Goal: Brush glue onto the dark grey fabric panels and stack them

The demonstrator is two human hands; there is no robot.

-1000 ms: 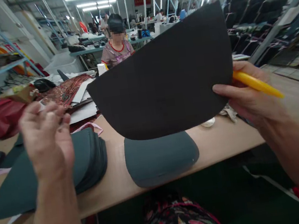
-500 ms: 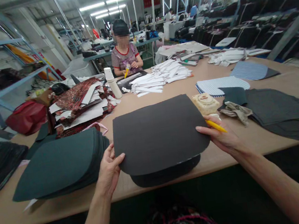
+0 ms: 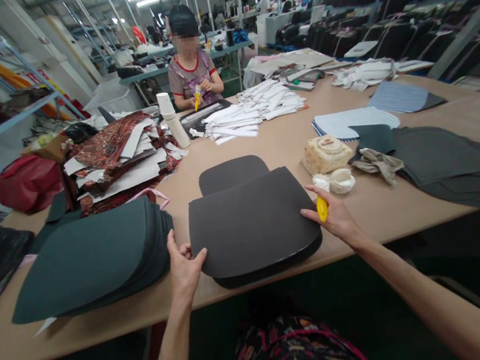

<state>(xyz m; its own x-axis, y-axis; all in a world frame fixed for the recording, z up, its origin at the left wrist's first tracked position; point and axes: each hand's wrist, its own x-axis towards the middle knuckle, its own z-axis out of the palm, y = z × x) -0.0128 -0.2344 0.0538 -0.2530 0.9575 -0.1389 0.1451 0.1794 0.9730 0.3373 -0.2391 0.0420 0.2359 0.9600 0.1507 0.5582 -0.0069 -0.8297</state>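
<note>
A dark grey panel (image 3: 252, 220) with rounded near corners lies low over a dark stack at the table's near edge. Its left edge is pinched by my left hand (image 3: 186, 266), thumb on top and fingers against the side. My right hand (image 3: 337, 219) grips the right edge the same way. A yellow-handled tool (image 3: 322, 209) is also tucked in that hand; its working end is hidden. Behind the panel, the rounded far end of another dark grey piece (image 3: 233, 172) shows flat on the table.
A thick stack of dark green panels (image 3: 85, 255) stands at left. Beyond it are patterned scraps (image 3: 111, 156) and a white bottle (image 3: 174, 126). At right lie a cream block (image 3: 326, 153), a crumpled cloth (image 3: 378, 166) and grey sheets (image 3: 446, 157). A co-worker (image 3: 193, 70) sits across the table.
The panel has come down and slightly left, onto the stack, with both hands on it. The piece behind it has come into view. My right hand has moved left, its yellow tool now more upright.
</note>
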